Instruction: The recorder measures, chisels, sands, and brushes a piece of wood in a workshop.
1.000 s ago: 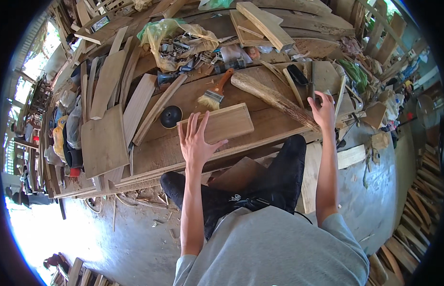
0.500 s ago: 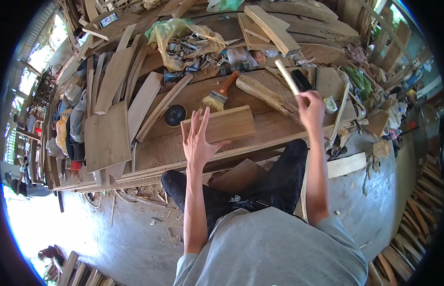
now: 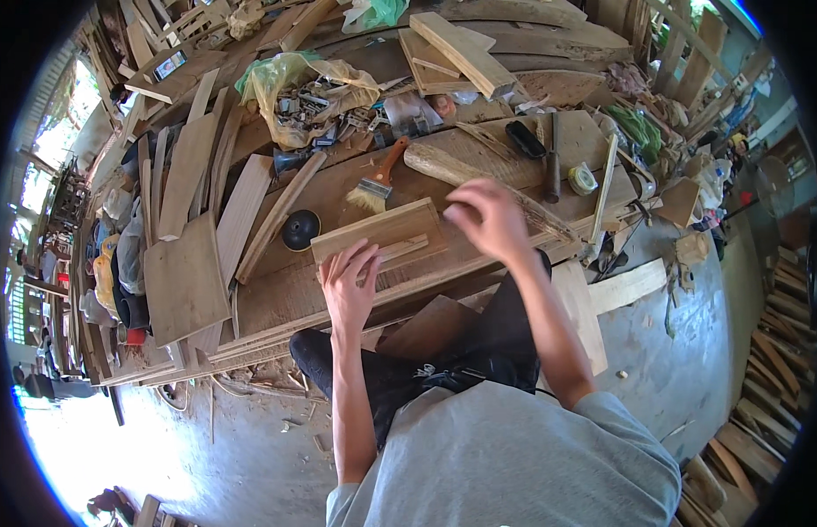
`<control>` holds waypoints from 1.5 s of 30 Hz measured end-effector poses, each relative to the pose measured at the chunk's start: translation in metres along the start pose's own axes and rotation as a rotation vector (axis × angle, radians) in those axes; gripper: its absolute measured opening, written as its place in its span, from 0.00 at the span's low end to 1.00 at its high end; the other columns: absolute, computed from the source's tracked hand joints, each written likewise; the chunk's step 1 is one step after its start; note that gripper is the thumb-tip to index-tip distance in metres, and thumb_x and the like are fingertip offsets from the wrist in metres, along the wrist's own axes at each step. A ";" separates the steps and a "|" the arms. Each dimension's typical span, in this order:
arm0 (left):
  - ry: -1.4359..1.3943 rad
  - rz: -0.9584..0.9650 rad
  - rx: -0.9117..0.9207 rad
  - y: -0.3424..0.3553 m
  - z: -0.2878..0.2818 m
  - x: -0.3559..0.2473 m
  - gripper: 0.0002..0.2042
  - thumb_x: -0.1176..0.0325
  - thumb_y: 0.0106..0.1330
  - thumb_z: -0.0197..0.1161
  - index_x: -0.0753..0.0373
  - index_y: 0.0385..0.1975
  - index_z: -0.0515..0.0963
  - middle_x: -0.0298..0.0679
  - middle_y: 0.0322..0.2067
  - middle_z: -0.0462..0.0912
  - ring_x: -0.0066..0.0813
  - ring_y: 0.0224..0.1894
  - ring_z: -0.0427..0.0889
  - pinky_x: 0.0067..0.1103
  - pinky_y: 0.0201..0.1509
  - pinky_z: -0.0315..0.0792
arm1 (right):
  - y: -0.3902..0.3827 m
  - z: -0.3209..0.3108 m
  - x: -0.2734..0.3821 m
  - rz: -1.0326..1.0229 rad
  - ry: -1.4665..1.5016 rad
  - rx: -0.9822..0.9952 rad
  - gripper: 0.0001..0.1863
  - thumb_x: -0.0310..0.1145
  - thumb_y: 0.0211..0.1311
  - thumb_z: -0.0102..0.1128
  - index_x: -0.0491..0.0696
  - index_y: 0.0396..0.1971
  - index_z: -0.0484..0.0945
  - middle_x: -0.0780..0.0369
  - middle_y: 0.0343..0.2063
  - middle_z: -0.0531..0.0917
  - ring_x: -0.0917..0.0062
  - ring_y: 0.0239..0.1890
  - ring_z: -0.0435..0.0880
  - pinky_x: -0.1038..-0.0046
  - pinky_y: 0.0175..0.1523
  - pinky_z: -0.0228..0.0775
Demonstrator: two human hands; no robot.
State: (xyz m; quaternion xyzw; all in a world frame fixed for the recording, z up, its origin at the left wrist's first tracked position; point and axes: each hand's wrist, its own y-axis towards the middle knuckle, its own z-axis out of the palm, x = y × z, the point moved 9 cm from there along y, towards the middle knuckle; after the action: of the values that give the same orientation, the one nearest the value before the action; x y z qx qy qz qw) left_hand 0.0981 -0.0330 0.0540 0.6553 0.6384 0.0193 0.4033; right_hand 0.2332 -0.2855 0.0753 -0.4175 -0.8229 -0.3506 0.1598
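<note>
A rectangular wooden block (image 3: 369, 231) lies on the plank bench in front of me. Along its near side rests a thin, pale wooden strip (image 3: 405, 249). The thumb and fingers of my left hand (image 3: 345, 285) close on the strip's left end, partly hiding it. Just beyond the block's right end hovers my right hand (image 3: 492, 224), blurred, with bent fingers; I see nothing in it, but its grip is unclear. Behind the block lies a paintbrush (image 3: 379, 178) with an orange-brown handle. A black round disc (image 3: 300, 230) sits to the left.
A rough stick (image 3: 430, 162), a dark-handled tool (image 3: 553, 162), a black brush-like object (image 3: 524, 139) and a tape roll (image 3: 583, 180) lie to the right. Farther back, a plastic bag (image 3: 277, 97) spills metal hardware. Boards (image 3: 187, 285) lean at the left.
The pale strip, held up in my right hand before, now lies along the block. My left hand has gone from spread fingers to closing on its end. My right hand has come inward and down.
</note>
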 end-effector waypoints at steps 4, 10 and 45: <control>0.023 -0.020 -0.034 0.003 -0.003 0.006 0.10 0.67 0.68 0.76 0.55 0.47 0.92 0.32 0.51 0.91 0.35 0.51 0.87 0.34 0.65 0.72 | -0.008 -0.079 -0.114 0.400 -0.438 -0.234 0.26 0.49 0.67 0.75 0.53 0.60 0.84 0.51 0.59 0.84 0.51 0.61 0.83 0.52 0.66 0.76; -0.007 -0.004 -0.033 0.023 0.010 0.012 0.10 0.65 0.69 0.75 0.54 0.47 0.93 0.31 0.52 0.91 0.35 0.54 0.86 0.34 0.65 0.71 | -0.039 -0.081 -0.212 0.672 -0.412 -0.230 0.32 0.48 0.64 0.76 0.53 0.65 0.79 0.48 0.57 0.85 0.47 0.60 0.83 0.51 0.67 0.75; -0.064 -0.138 -0.036 0.002 -0.009 0.050 0.15 0.65 0.66 0.76 0.51 0.53 0.89 0.33 0.55 0.87 0.39 0.61 0.81 0.37 0.71 0.64 | 0.117 -0.071 0.195 -0.191 1.245 -0.355 0.08 0.31 0.73 0.71 0.47 0.33 0.82 0.70 0.19 0.80 0.88 0.15 0.73 0.79 0.18 0.60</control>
State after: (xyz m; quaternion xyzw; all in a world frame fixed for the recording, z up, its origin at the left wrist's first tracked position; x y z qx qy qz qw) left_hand 0.1043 0.0144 0.0373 0.6026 0.6683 -0.0179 0.4357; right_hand 0.2077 -0.1761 0.2858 -0.0818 -0.5397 -0.6700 0.5032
